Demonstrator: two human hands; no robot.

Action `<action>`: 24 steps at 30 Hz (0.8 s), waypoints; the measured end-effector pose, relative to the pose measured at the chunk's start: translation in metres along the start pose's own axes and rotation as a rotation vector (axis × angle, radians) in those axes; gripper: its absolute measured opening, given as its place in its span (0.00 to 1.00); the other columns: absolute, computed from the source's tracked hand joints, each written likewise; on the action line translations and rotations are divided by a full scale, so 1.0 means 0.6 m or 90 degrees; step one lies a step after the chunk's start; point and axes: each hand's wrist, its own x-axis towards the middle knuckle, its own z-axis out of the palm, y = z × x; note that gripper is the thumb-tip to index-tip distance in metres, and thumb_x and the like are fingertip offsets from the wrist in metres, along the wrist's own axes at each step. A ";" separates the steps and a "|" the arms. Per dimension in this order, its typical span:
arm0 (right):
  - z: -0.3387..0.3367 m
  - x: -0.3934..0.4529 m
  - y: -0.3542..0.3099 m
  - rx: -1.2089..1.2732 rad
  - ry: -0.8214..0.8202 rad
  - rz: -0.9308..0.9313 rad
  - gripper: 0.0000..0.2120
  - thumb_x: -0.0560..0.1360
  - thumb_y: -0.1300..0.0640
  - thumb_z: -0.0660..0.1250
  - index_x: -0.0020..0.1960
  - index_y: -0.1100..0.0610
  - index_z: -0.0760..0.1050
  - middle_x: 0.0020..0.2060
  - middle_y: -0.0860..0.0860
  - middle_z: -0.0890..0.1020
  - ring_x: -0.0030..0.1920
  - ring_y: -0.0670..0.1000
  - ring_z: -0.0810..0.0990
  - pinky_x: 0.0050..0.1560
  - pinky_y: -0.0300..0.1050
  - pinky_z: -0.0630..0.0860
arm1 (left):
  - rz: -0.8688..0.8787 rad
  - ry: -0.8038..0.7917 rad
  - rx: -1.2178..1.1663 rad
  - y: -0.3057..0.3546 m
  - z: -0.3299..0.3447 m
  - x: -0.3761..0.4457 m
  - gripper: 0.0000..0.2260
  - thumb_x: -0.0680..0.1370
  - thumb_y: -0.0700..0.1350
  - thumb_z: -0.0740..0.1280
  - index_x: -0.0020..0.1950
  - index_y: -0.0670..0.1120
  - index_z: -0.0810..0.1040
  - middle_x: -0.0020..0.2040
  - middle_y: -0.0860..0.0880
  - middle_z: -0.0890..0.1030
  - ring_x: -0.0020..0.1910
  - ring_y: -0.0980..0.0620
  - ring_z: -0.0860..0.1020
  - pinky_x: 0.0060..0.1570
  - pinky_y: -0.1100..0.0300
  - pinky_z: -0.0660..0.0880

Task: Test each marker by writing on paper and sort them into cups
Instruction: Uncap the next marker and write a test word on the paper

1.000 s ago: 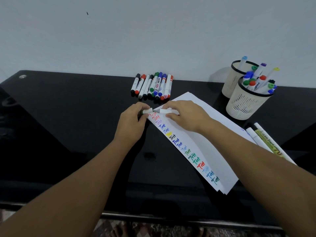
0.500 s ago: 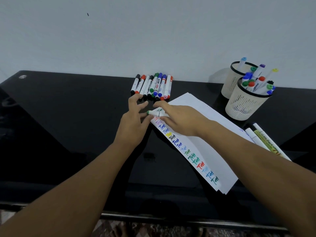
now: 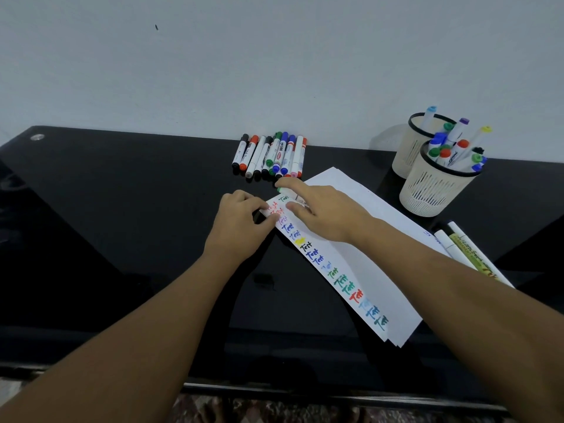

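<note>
At the far corner of the paper [image 3: 360, 239], the right hand [image 3: 323, 209] reaches forward, palm down, its grip closed on a green-capped marker [image 3: 282, 189] that lies under the extended forefinger with the thumb curled below; the green cap pokes out past the fingertip, just short of the marker row. The left hand [image 3: 241, 221] sits beside it on the table [image 3: 122, 224], knuckles up, fingers curled and pressing the near-left edge of the sheet; whether this grip holds anything cannot be told.

A second ago both hands met over the sheet's corner, pulling a white marker body and its cap together or apart. Half a second ago the left fingers were spread and the marker lay crosswise between the hands. Now the right hand has carried the marker farther away from the body, and the left has curled back onto the paper.

A column of coloured "Test" words runs down the sheet's left margin. Behind lies a row of markers [image 3: 270, 155] side by side. To the right stand two slotted cups: the near cup [image 3: 433, 190] crowded with markers, the far cup [image 3: 410, 148] touching behind it. Loose markers [image 3: 464, 248] lie past the right forearm, which covers part of the sheet.
</note>
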 end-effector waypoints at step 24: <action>-0.063 -0.042 0.033 0.286 0.035 0.178 0.22 0.80 0.64 0.68 0.68 0.46 0.65 0.56 0.50 0.81 0.54 0.49 0.84 0.57 0.52 0.83 | -0.026 -0.016 0.010 0.009 -0.002 0.000 0.13 0.76 0.54 0.73 0.56 0.49 0.84 0.53 0.53 0.75 0.56 0.54 0.68 0.51 0.61 0.67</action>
